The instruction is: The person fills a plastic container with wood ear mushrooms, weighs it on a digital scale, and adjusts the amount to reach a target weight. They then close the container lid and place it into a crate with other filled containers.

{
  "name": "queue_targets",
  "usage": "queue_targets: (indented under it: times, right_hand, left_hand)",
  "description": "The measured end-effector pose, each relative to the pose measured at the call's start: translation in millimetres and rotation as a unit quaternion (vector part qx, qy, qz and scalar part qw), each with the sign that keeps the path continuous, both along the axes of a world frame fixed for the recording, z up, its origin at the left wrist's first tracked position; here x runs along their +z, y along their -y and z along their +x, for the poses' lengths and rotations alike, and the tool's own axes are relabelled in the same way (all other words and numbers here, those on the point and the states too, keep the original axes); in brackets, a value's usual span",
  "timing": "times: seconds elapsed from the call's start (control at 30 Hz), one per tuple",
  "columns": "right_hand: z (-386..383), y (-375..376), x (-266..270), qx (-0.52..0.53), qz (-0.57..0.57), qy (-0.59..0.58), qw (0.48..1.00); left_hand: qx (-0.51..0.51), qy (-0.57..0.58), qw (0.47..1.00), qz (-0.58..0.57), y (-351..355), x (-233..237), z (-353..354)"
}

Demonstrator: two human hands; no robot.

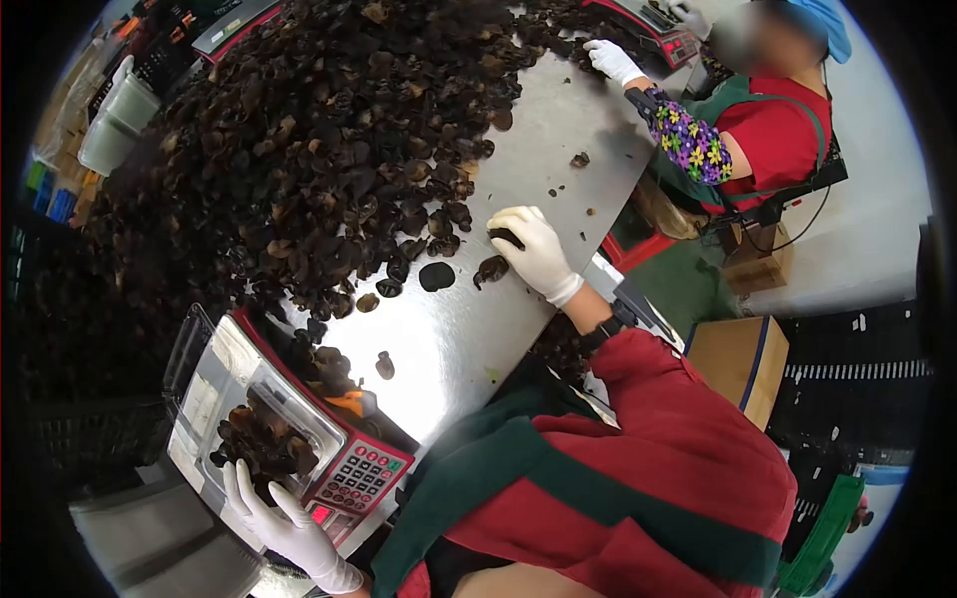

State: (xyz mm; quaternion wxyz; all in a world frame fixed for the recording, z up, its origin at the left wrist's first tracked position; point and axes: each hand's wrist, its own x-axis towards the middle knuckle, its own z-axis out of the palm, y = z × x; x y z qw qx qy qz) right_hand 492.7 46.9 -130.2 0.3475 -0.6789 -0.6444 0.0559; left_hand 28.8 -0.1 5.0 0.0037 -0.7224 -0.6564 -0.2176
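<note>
My left hand, in a white glove, is at the near side of a red and white digital scale. Its fingers are stretched and apart, with the tips at a heap of dark wood ear mushrooms in a clear plastic tray on the scale. My right hand, also gloved, rests over the metal table, its fingers curled round a dark wood ear piece that is partly hidden. A curled wood ear and a round black piece lie just left of that hand.
A large pile of wood ears covers the table's left and far part. Across from me a co-worker in a red shirt reaches a gloved hand to the table beside another scale. Clear containers stand at the far left.
</note>
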Motion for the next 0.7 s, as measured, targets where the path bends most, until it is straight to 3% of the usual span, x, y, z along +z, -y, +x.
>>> queue_targets:
  times: [0.07,0.17,0.27,0.37,0.5,0.63,0.7]
  right_hand:
    - [-17.0,10.5,16.3,-0.007,0.050,-0.043,0.998]
    - [-41.1,22.6,20.6,0.048,0.027,0.121,0.991]
    - [-47.8,13.4,-4.4,0.103,-0.027,0.041,0.993]
    - [-71.3,-14.4,14.9,0.093,0.031,-0.001,0.995]
    - [-107.4,-51.3,33.5,0.099,0.013,0.087,0.991]
    - [-133.2,-80.1,16.0,0.122,-0.034,0.178,0.976]
    - [-131.8,-79.0,17.2,0.092,-0.004,0.164,0.982]
  left_hand:
    - [0.012,-0.006,1.000,-0.013,1.8,2.6,1.9]
    - [0.022,-0.011,0.999,-0.022,3.8,1.6,3.0]
    - [0.026,-0.011,0.999,-0.023,4.8,2.8,5.7]
    - [0.032,-0.010,0.999,-0.030,5.5,5.2,7.6]
    - [0.034,0.004,0.999,-0.034,7.4,7.5,12.3]
    - [0.031,0.029,0.999,-0.032,7.5,3.2,8.3]
    - [0.022,0.030,0.999,-0.022,7.4,4.2,9.3]
